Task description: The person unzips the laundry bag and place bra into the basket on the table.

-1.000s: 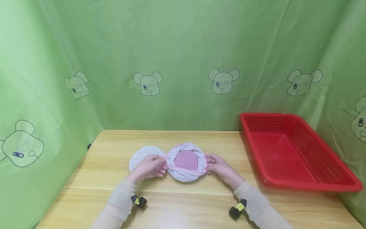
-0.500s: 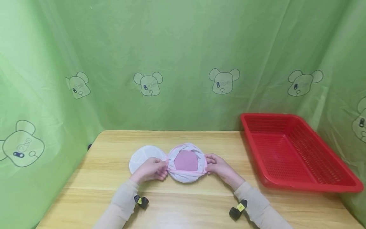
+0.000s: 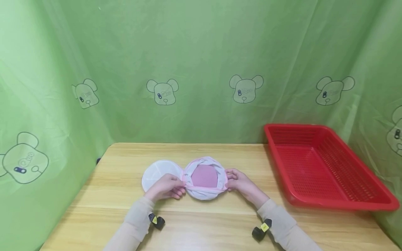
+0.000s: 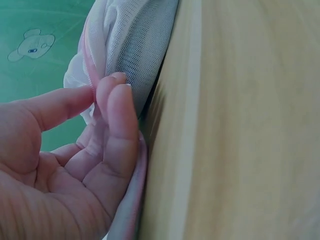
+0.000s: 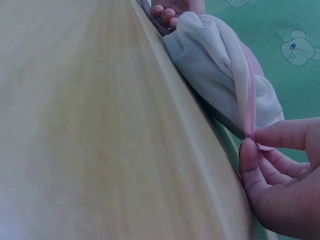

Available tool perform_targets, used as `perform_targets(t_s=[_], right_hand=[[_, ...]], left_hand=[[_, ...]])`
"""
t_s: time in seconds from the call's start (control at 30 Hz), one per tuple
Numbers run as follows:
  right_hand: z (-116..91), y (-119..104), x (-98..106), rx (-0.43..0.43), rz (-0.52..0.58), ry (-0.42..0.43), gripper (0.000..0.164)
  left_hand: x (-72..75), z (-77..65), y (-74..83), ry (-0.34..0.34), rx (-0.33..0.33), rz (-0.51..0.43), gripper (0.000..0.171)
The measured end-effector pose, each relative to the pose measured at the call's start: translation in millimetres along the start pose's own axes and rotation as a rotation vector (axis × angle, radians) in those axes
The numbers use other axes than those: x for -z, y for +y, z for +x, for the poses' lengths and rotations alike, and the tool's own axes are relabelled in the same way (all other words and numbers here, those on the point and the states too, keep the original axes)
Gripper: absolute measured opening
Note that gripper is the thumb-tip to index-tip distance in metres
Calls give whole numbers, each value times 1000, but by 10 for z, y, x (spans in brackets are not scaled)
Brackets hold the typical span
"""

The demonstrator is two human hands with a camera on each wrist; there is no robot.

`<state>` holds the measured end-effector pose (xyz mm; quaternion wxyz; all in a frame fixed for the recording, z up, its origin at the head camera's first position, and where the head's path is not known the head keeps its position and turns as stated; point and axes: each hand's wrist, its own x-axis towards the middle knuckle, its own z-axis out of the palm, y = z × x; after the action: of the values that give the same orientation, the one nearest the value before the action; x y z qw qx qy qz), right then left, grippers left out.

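A round white mesh laundry bag (image 3: 202, 195) with a pink zipper edge (image 5: 251, 100) sits mid-table, its mouth open upward. Inside lies a smooth, rounded pink piece (image 3: 205, 176), its lower part hidden by the mesh. The bag's round white lid (image 3: 155, 172) is folded out flat to the left. My left hand (image 3: 167, 187), partly over that lid, pinches the pink edge at the bag's left side between thumb and fingers, as the left wrist view shows. On the opposite side my right hand (image 3: 240, 183) pinches the zipper edge between thumb and forefinger.
To the right stands a red plastic basket (image 3: 284, 177) with slotted sides, reaching the table's right edge. Green curtains (image 3: 201, 115) printed with bear heads enclose the wooden table (image 3: 201, 226) at the back and both sides.
My left hand has slid a little toward the near side along the bag's left edge, uncovering more of the pink trim there. The right hand and the bag stay nearly still.
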<state>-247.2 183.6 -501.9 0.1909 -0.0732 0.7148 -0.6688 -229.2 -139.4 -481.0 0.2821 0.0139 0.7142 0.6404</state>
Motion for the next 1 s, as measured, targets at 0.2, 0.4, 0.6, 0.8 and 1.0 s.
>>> perform_targets(t_s=[0.2, 0.4, 0.6, 0.8, 1.0], right_hand=[[-23, -9, -2, -5, 4, 2, 63], [-26, -53, -13, -25, -11, 41, 61], [-18, -184, -18, 26, -52, 108, 60], [-34, -393, -53, 190, -237, 226, 52], [-38, -586, -159, 289, -288, 252, 46]], left_hand=[[18, 23, -41, -13, 6, -36, 15], [32, 10, -40, -26, -2, -43, 19], [51, 4, -29, -28, -2, -56, 20], [58, 0, -11, -34, 13, -73, 18], [54, -4, -19, -32, 28, -71, 17]])
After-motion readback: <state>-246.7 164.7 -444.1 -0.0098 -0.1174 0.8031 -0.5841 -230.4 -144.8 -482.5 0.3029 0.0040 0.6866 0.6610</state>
